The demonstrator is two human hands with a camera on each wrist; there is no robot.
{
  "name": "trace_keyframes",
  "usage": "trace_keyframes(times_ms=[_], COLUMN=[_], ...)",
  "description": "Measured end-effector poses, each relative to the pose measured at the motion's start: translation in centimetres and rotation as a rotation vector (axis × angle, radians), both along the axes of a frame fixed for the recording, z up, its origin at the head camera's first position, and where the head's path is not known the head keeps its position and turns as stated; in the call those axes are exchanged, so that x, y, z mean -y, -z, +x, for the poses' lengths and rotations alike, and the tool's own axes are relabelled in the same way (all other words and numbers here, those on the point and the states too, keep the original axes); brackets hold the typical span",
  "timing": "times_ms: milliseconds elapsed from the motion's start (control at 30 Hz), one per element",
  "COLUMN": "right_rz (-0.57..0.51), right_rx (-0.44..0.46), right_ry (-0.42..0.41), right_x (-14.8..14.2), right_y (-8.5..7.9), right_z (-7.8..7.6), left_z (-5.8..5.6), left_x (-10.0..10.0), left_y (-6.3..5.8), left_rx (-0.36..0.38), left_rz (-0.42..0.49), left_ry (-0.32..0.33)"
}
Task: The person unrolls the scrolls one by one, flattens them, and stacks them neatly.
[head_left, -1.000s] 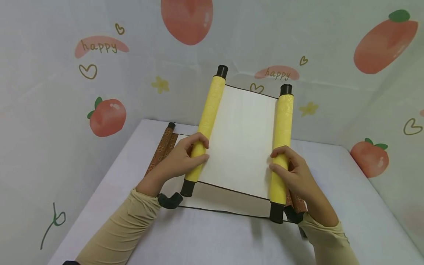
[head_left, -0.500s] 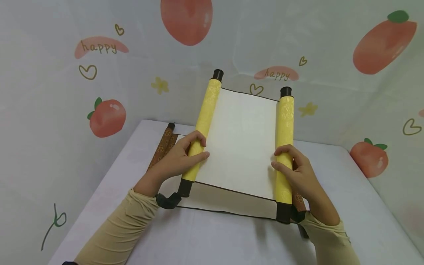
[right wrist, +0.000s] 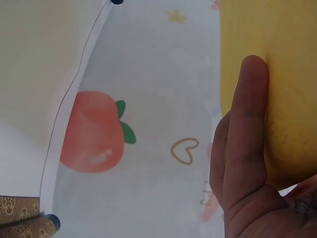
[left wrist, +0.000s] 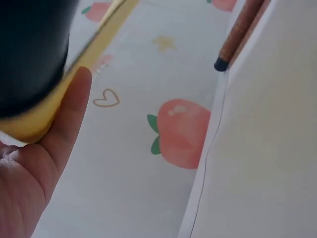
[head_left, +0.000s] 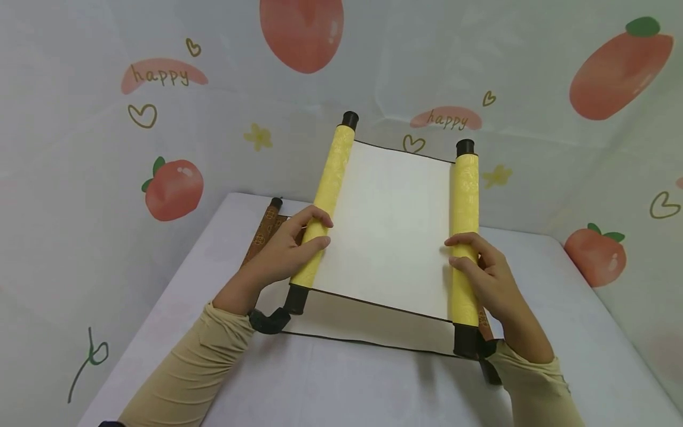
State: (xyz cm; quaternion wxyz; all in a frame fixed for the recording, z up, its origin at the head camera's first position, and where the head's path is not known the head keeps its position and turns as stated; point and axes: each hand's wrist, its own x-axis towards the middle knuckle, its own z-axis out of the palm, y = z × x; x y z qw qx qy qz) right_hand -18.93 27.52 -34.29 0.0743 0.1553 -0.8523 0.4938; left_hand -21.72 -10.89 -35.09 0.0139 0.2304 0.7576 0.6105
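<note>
A yellow hanging scroll [head_left: 392, 231], partly unrolled with blank white paper between two black-capped rollers, is held up tilted above the table. My left hand [head_left: 288, 249] grips its left roller [head_left: 334, 169], thumb on the front. Around the right roller [head_left: 466, 196] curl the fingers and thumb of my right hand [head_left: 488, 270]. Beneath it a brown patterned scroll [head_left: 261, 234] lies spread on the table, its pale sheet mostly covered from above. Each wrist view catches a hand against the yellow roll, the left hand [left wrist: 59, 134] and the right hand [right wrist: 245, 153].
The white-covered table [head_left: 341, 385] meets a pale wall cloth [head_left: 224, 118] printed with peaches, hearts and "happy". A black cap of the brown scroll [head_left: 491, 373] sticks out below my right wrist. Black wrist straps sit close to the rollers' lower ends.
The rollers have drawn apart: my right hand has moved right and my left hand slightly left, so a wider stretch of white paper shows. The brown scroll has stayed put.
</note>
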Motion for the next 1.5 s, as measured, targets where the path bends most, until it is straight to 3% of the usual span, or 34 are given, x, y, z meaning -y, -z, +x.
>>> trace_keyframes(times_ms=[233, 567, 800, 1067, 1500], right_rz=[-0.012, -0.024, -0.025, -0.018, -0.018], right_rx=[-0.029, -0.02, -0.035, -0.033, -0.004], right_ry=[-0.007, -0.034, 0.008, 0.034, -0.002], right_x=[0.0, -0.1, -0.6, -0.8, -1.0], right_y=[0.0, 0.0, -0.2, 0.0, -0.2], right_z=[0.0, 0.0, 0.0, -0.1, -0.1], left_z=[0.1, 0.1, 0.1, -0.1, -0.3], left_x=[0.2, 0.2, 0.4, 0.4, 0.6], left_y=[0.0, -0.1, -0.3, -0.1, -0.1], left_rx=[-0.042, -0.047, -0.006, -0.012, 0.003], left_rz=[-0.035, 0.006, 0.021, 0.013, 0.052], left_ry=[-0.041, -0.039, -0.06, -0.057, -0.046])
